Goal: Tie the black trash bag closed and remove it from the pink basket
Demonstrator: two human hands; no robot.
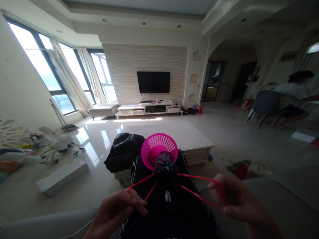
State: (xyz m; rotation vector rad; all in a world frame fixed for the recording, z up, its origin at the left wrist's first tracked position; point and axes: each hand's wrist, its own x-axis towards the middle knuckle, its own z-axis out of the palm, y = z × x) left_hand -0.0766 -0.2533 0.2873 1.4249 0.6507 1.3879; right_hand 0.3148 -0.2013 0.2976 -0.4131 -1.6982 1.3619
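Observation:
A gathered black drawstring trash bag lies over my lap, its top bunched together. Red drawstrings stretch out from it to both sides. My left hand is closed on the left string loop, and my right hand grips the right one with bent fingers. Just beyond the bunched bag, a pink slotted plastic basket tilts with its mouth toward me. Part of the basket's inside is hidden behind the bag.
Ahead stands a white coffee table with another black plastic bag at its left end. A long white box lies on the floor to the left. At right, a person sits by a dark chair.

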